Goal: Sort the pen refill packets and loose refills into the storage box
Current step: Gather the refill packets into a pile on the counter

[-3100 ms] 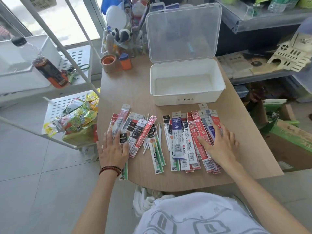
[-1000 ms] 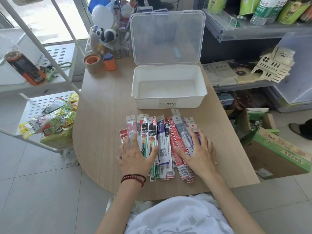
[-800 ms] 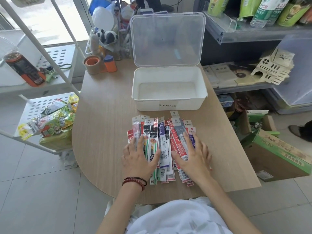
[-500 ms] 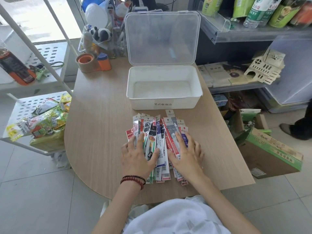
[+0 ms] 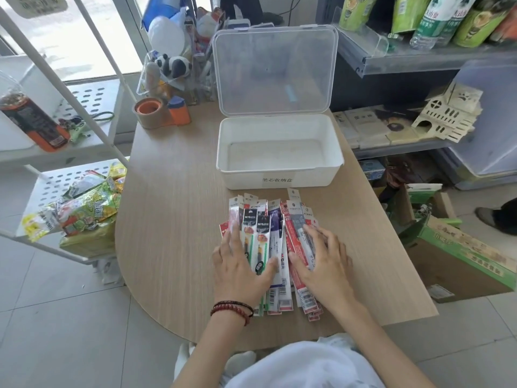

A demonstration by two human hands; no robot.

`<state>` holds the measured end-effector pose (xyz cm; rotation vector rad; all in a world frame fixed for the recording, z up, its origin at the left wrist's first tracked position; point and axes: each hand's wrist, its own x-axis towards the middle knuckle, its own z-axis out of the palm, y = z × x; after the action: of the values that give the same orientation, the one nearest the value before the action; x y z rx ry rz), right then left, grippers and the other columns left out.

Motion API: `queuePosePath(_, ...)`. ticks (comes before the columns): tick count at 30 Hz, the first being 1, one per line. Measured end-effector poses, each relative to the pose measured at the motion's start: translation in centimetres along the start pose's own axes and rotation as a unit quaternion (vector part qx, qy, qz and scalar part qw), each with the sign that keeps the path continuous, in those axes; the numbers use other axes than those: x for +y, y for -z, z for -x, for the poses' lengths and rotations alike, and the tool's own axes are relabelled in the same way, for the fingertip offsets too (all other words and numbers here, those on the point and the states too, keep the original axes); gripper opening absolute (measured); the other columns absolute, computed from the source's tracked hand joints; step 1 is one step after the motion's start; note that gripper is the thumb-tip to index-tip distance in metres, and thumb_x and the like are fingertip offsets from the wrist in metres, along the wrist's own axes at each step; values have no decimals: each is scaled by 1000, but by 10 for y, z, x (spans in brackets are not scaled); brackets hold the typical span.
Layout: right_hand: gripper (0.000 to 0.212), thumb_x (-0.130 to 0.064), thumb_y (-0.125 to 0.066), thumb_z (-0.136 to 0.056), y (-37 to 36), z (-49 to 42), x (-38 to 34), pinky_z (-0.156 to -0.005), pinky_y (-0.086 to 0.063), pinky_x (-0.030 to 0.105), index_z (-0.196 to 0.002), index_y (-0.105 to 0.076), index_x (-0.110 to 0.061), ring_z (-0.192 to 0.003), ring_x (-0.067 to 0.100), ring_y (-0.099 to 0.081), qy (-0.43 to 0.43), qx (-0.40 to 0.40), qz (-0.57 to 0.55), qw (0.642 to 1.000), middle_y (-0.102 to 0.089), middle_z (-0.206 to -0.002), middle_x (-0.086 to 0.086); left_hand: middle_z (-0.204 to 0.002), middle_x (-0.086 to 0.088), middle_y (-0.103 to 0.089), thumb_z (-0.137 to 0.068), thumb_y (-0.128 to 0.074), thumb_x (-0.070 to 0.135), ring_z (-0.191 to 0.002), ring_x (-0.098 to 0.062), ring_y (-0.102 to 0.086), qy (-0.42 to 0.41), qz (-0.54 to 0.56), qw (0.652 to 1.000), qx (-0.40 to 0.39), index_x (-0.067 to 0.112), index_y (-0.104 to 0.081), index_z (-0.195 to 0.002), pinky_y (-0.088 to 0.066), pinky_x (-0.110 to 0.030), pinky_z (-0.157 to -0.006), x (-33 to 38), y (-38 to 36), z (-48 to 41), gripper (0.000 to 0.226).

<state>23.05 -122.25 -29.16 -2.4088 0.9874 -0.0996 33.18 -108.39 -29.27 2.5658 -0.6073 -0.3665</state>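
Note:
A tight bundle of pen refill packets in red, black, purple and green lies on the wooden table, just in front of the white storage box. The box stands empty with its clear lid raised behind it. My left hand presses flat on the bundle's left side, thumb across the middle packets. On the right side my right hand lies flat with straight fingers. Loose refills are hidden among the packets.
A tape roll, an orange sharpener and a pen holder with a panda toy stand at the table's back left. A white rack with snack bags is left of the table. Cardboard boxes sit on the floor at right.
Both hands have swept the spread-out packets inward from left and right, gathering them into one narrow bundle in front of the box. The hands now lie closer together.

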Motion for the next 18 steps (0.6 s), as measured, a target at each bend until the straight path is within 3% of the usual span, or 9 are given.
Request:
queuePosePath(4, 62, -58, -55, -88, 6, -4, -3, -109, -31, 37, -143, -35, -39, -133, 17, -30, -15, -14, -26, 999, -30, -145, -1, -158, -6, -2, -71, -50, 76, -146, -23, -2, 51, 36, 998, -14, 20, 14, -148, -2, -40, -117, -2, 8, -5, 115)
queuePosePath(11, 53, -59, -54, -88, 15, -15, -4, -105, -33, 36, -135, -45, -36, -131, 16, -36, -5, 47, 31, 998, -35, -144, -3, -157, -7, -15, -46, -50, 88, -144, -30, -12, 120, 78, 988, -65, 21, 12, -149, -21, -48, -114, 3, 15, -12, 137)
queuePosePath(14, 50, -53, -56, -89, 18, -16, 0, -105, -30, 31, -134, -49, -32, -130, 14, -37, 18, 52, 27, 998, -37, -145, -3, -156, -6, -17, -54, -64, 77, -143, -28, -14, 128, 69, 987, -75, 20, 11, -149, -21, -45, -114, 6, 15, -15, 134)
queuePosePath(18, 40, -47, -59, -90, 20, -20, 3, -100, -24, 25, -127, -57, -31, -126, 12, -40, 90, 62, 61, 992, -48, -137, -8, -148, -9, -31, -56, -76, 63, -137, -27, -30, 144, 97, 983, -57, 22, 0, -150, -32, -44, -109, 6, 18, -21, 129)
